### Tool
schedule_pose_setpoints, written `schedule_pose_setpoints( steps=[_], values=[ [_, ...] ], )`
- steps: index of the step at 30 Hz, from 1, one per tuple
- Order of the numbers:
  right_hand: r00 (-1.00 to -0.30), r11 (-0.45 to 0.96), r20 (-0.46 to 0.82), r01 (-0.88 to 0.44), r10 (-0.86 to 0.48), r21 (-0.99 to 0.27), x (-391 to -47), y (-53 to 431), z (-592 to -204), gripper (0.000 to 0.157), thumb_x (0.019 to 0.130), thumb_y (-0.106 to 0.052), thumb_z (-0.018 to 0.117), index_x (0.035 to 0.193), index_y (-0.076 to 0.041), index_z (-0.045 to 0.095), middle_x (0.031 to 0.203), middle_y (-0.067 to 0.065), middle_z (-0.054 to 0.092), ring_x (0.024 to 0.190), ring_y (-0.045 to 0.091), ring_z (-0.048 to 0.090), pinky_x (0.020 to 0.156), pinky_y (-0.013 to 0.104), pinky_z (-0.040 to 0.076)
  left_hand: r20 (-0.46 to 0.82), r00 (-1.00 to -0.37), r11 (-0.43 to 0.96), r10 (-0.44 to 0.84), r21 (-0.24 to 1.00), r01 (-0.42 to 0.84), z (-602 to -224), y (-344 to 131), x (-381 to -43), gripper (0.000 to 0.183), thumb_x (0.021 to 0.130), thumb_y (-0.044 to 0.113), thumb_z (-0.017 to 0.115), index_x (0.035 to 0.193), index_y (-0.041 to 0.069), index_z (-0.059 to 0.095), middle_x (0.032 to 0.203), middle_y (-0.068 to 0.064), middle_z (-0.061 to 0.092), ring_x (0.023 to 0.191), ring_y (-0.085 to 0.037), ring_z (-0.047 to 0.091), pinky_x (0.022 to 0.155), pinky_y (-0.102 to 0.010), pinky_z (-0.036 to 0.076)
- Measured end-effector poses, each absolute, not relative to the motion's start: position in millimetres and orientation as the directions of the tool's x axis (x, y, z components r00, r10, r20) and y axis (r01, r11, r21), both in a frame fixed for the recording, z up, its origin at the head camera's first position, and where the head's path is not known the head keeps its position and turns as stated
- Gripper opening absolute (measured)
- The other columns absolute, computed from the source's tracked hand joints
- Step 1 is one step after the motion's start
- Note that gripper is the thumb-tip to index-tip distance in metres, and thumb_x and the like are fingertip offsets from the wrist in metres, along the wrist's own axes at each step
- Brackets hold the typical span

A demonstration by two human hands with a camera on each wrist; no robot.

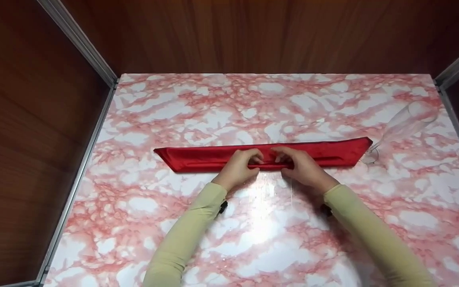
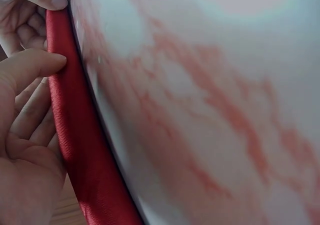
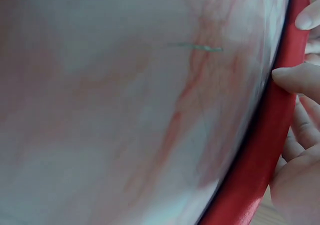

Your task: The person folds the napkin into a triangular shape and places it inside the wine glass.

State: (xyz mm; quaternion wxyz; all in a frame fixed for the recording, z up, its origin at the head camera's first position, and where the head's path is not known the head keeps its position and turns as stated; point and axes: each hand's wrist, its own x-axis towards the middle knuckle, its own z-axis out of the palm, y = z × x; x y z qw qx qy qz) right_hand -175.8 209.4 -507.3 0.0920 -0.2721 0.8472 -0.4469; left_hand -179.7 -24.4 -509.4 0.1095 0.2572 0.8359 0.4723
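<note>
A shiny red cloth napkin (image 1: 201, 156) with a dark edge lies folded into a long strip across the table, its ends slanted. My left hand (image 1: 239, 166) pinches the near fold just left of the middle, thumb on the near side and fingers curled over the strip. Close beside it, my right hand (image 1: 304, 168) grips the same fold in a mirrored way. Both wrist views show a thumb pressing on the red fold (image 2: 82, 115), fingers behind it. Past the strip's right end lies a clear stemmed glass (image 1: 408, 121) on its side, its foot near the cloth.
The tabletop (image 1: 142, 235) has a pink and white marbled surface. Brown wood-grain panels (image 1: 253, 36) stand at the back and on both sides, with metal framing (image 1: 88, 44) at the corners. A thin greenish thread (image 3: 202, 47) shows on the marbled surface in the right wrist view.
</note>
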Motion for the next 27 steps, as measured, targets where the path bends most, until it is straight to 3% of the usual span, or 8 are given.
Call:
schedule_pose_setpoints(
  steps=[14, 21, 27],
  values=[
    [-0.835, 0.519, -0.019, -0.323, -0.550, -0.791, -170, 209, -493, 0.047, 0.085, 0.008, 0.064, 0.130, -0.004, 0.057, 0.119, 0.011, 0.063, 0.103, 0.023, 0.061, 0.086, 0.041, 0.049, 0.056, -0.823, 0.418, 0.565, 0.841, 0.344, -509, -29, -170, 0.021, 0.088, -0.005, 0.060, 0.108, 0.002, 0.059, 0.102, -0.004, 0.064, 0.095, -0.010, 0.060, 0.085, -0.021, 0.047],
    [-0.854, 0.549, -0.024, -0.312, -0.519, -0.775, -173, 210, -498, 0.035, 0.091, 0.001, 0.061, 0.126, -0.005, 0.060, 0.116, 0.009, 0.064, 0.103, 0.023, 0.060, 0.086, 0.042, 0.048, 0.041, -0.844, 0.489, 0.535, 0.800, 0.349, -510, -28, -170, 0.022, 0.092, -0.002, 0.059, 0.112, 0.006, 0.056, 0.107, -0.004, 0.063, 0.102, -0.012, 0.058, 0.089, -0.022, 0.045],
    [-0.877, 0.565, 0.027, -0.332, -0.479, -0.755, -175, 210, -502, 0.034, 0.089, 0.000, 0.064, 0.122, -0.001, 0.060, 0.106, 0.014, 0.064, 0.099, 0.027, 0.058, 0.088, 0.044, 0.045, 0.074, -0.877, 0.477, 0.475, 0.815, 0.328, -512, -26, -170, 0.023, 0.088, -0.006, 0.063, 0.109, 0.002, 0.057, 0.101, -0.008, 0.063, 0.094, -0.015, 0.059, 0.084, -0.022, 0.046]
  ],
)
